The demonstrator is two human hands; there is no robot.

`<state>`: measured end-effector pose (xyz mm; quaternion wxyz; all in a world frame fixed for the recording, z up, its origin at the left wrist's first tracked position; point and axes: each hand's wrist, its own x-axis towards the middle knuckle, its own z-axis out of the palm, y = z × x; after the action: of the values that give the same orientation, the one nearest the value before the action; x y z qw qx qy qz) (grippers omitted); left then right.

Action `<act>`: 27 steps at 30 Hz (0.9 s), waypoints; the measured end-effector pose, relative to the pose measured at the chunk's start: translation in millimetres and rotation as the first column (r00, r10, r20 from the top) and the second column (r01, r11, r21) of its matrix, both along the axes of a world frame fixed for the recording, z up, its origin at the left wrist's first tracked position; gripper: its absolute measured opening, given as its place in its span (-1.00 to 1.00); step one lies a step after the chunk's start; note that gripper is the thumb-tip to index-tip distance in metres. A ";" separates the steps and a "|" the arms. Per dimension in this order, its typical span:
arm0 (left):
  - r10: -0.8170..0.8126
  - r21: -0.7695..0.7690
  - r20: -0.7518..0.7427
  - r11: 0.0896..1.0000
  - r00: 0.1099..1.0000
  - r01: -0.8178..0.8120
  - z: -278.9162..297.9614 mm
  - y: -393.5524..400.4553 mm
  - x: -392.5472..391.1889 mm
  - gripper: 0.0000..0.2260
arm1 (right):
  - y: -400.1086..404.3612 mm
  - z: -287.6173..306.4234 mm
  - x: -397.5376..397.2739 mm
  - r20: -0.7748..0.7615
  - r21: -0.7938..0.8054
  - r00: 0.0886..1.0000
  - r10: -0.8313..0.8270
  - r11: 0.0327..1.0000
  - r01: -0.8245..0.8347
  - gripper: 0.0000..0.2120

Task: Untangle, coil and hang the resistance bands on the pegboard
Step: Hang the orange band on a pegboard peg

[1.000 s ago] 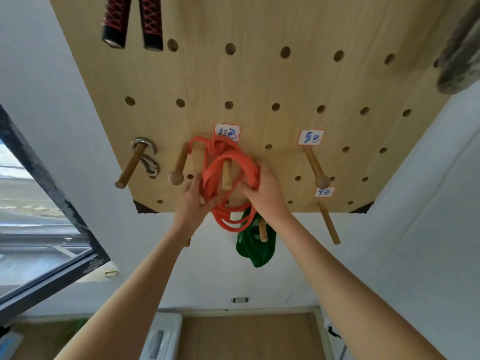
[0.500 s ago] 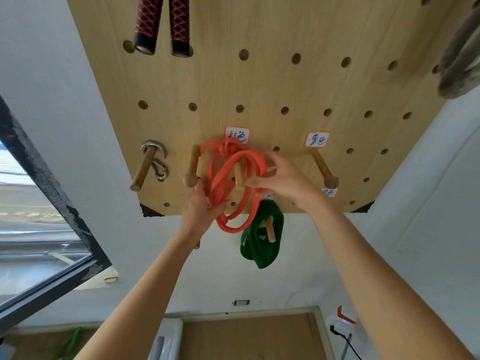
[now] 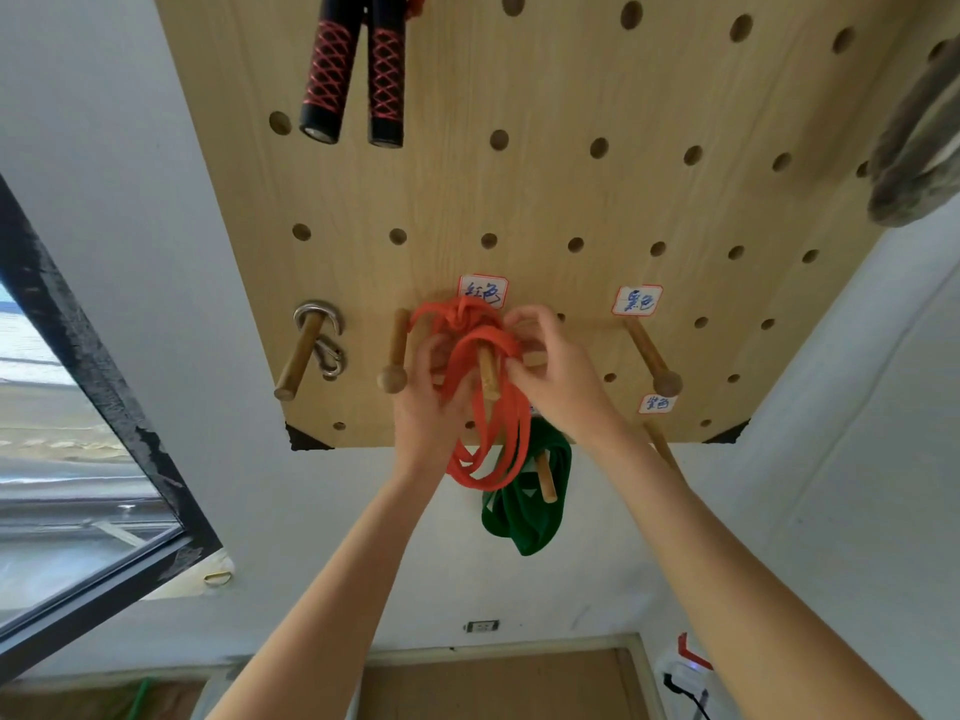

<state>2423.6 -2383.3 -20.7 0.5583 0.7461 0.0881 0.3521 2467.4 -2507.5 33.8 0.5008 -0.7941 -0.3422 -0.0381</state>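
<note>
Hands, left [image 3: 426, 407] and right [image 3: 550, 376], both grip orange band [image 3: 483, 433] on peg [image 3: 488, 376].

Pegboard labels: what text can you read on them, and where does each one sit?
"红色", partly hidden: white label above the peg holding the orange band.
"黑色", in blue handwriting: white label above the bare knobbed peg on the right.
Small label under that peg's knob: second character "色", first too blurred to read.
No other text is readable.
</note>
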 end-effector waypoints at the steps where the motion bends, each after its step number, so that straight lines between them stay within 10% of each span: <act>1: -0.031 -0.007 0.006 0.999 0.999 0.031 0.5 0.7 -0.2 -0.77 | 0.0 1.3 0.7 -0.001 0.026 1.000 0.026 0.999 -0.026 -0.73; 9: -0.080 -0.230 -0.047 0.971 0.996 0.067 -0.6 13.1 -2.5 -0.92 | 9.3 -3.6 12.7 0.136 0.012 0.990 -0.042 0.999 0.041 -0.87; 14: 0.041 -0.213 0.035 0.976 0.999 -0.032 -8.9 12.2 3.4 -0.68 | 23.5 -8.0 17.6 0.320 0.075 0.938 -0.135 0.990 0.117 -0.88; 22: 0.141 0.055 0.115 0.988 0.983 -0.148 -19.9 9.7 9.6 -0.86 | 16.4 -8.0 23.3 -0.073 0.232 0.997 -0.032 0.971 0.048 -0.80; 27: 0.018 0.105 0.085 0.994 0.996 -0.027 -17.2 4.5 11.5 -0.62 | 16.5 -0.5 28.5 0.183 -0.115 0.980 0.080 0.992 -0.059 -0.59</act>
<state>2435.1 -2378.8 -38.0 0.5169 0.7582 0.0542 0.3937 2495.9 -2491.0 33.3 0.4232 -0.8008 -0.4169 -0.0761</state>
